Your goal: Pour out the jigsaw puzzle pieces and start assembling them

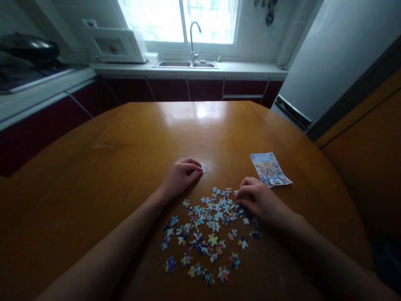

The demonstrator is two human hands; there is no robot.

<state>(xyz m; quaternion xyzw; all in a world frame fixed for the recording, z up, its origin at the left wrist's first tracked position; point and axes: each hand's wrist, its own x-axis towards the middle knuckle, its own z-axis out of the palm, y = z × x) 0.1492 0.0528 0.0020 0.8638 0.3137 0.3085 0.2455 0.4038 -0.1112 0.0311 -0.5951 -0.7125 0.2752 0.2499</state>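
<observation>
On the glossy orange-brown wooden bench (109,142), a loose spread of small multicoloured jigsaw pieces (216,213) lies between the two forearms, and a lone pale-blue jigsaw piece (204,169) sits apart beyond it, at the fingertips of the left hand (181,175). That hand is drawn narrow, finger and thumb at the lone piece's near edge, though whether they pinch it or merely rest against it I cannot tell. At the upper right of the spread, the right hand (260,200) is curled, fingertips among the outermost pieces; its own fingers hide whether anything is gripped. Each piece looks thin, light and fairly stiff, probably card, so it should slide easily on the polished top yet be awkward to lift from flat; opposite edges offer the best hold, and the narrow knobs could bend or fray if squeezed hard. Many pieces overlap, covering one another's outlines, and the prints are too small and dim to read. Some by the right wrist sink into shadow. Just beyond that wrist lies a rectangular, colourfully printed sheet (270,169), its lettering illegible; both forearms are cut off by the frame.
</observation>
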